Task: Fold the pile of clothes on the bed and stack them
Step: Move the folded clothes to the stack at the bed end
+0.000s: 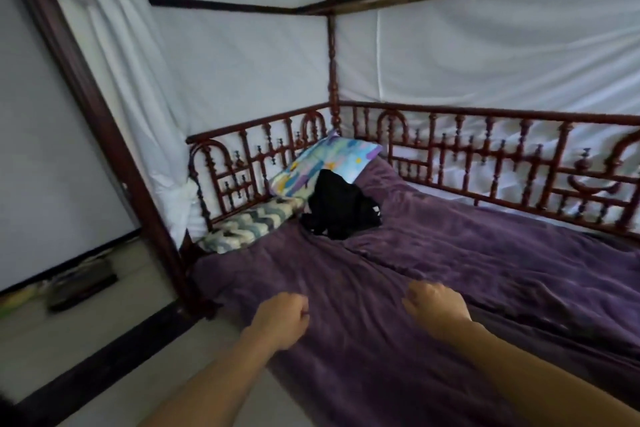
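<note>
At the near edge of the bed [485, 156], both hands hang over the purple cover [450, 253]: the left hand [281, 317] at 7 o'clock of the frame centre, the right hand [437, 305] at 5 o'clock. Each is seen from the back with its fingers curled under into a loose fist. Neither appears to hold anything, though motion blur leaves it uncertain whether the knuckles touch the cover. The pile of clothes [341, 210], a dark black heap, lies at 12 o'clock from the hands and well apart from them, toward the head of the bed. It leans against a patterned pillow [325, 163] at its 12 o'clock, and a zigzag cushion [249, 224] sits at its 9 o'clock. No garment looks folded and no stack is visible, so the step in hand is judged to be reaching for the pile. To do it well, open the fingers on the way, lift a single garment from the top, not the whole heap, and carry it to the flat cover near the edge, where it can be spread and smoothed before folding. A small white mark [377, 212] shows at the pile's 3 o'clock edge; it is too small to read, and no other brand, label or writing is legible.
</note>
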Available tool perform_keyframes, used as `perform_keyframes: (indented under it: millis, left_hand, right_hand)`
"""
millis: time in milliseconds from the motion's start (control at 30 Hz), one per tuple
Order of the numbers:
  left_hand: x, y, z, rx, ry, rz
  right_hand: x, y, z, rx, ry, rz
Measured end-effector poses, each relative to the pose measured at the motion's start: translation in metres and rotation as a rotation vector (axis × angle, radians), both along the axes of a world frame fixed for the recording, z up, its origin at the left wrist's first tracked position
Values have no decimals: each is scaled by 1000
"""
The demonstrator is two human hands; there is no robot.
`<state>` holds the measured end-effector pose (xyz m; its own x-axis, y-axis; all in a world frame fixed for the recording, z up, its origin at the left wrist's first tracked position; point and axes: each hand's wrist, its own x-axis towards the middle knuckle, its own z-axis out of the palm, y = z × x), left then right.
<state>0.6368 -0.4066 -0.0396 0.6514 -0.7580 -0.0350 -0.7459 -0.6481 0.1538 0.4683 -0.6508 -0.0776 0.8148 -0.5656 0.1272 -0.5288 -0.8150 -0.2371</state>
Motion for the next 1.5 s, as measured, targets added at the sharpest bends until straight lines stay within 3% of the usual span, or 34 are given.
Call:
perform_keyframes:
  millis: [300, 700, 967, 1200, 1400, 1500]
  left_hand:
    - [162, 21, 11, -27, 21, 31]
    - [378, -107, -24, 24, 121, -81]
    - [507, -184, -41, 20, 164, -134]
    - [598, -263, -118, 86, 239, -286]
    - [665, -329, -222, 194, 301, -411]
    - [693, -359, -271, 203, 235, -439]
  right_hand:
    - [173, 22, 5, 82, -8, 22]
    - [373, -98, -30, 171, 62, -164]
    - [486, -147, -38, 203, 136, -168]
    - [538, -175, -90, 268, 214, -325]
    - [573, -174, -184, 396, 321, -504]
    - [589, -164, -227, 467, 377, -573]
